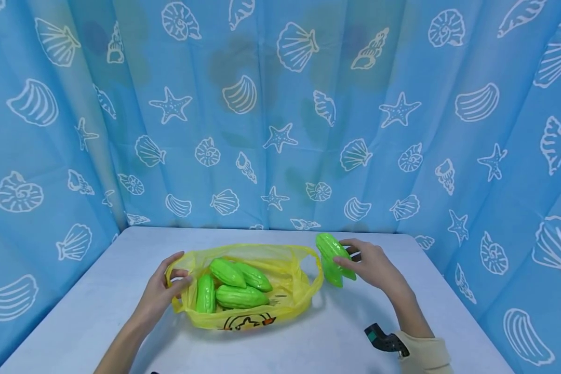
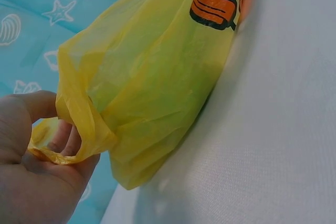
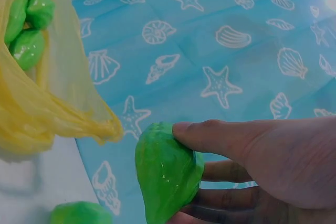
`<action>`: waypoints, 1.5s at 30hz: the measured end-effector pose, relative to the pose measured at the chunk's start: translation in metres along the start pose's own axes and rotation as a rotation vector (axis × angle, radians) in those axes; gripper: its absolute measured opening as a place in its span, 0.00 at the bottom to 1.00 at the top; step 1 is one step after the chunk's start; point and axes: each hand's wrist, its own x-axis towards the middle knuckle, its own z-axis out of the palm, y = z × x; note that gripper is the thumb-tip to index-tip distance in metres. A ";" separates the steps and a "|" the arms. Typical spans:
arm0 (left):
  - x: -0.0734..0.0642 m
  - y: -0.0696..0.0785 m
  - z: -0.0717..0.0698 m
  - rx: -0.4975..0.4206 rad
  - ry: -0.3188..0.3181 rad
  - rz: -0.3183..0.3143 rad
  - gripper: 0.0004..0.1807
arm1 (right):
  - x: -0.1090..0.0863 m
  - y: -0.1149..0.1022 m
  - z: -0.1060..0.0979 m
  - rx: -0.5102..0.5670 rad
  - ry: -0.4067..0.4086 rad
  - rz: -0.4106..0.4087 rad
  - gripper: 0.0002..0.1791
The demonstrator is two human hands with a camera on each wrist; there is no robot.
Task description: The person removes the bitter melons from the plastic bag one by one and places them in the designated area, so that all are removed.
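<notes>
A yellow plastic bag (image 1: 304,291) lies with its mouth spread, several shiny green bitter melons (image 1: 242,297) inside it. At the bag's left end, my left hand (image 1: 165,285) grips a handle loop; the left wrist view shows the yellow handle (image 2: 79,108) between thumb and fingers. Just right of the bag, my right hand (image 1: 366,262) holds a bitter melon (image 3: 167,174), its thumb on one side and fingers on the other. A second loose bitter melon (image 3: 81,214) lies on the table below the held one, partly cut off by the right wrist view's lower edge.
The white table (image 1: 280,353) carries the bag and the loose melon. Behind it and along the sides hangs a blue curtain (image 1: 271,104) printed with white shells and starfish. A black strap (image 1: 385,340) with a small device is on my right wrist, by a beige sleeve (image 1: 425,353).
</notes>
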 end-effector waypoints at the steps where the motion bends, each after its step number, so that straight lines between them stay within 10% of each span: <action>1: 0.000 0.000 0.000 0.001 0.000 -0.003 0.39 | 0.000 0.002 -0.001 0.001 0.001 0.001 0.32; 45: -0.001 -0.003 0.001 0.003 0.001 0.005 0.39 | 0.015 0.053 0.006 0.023 0.013 0.153 0.36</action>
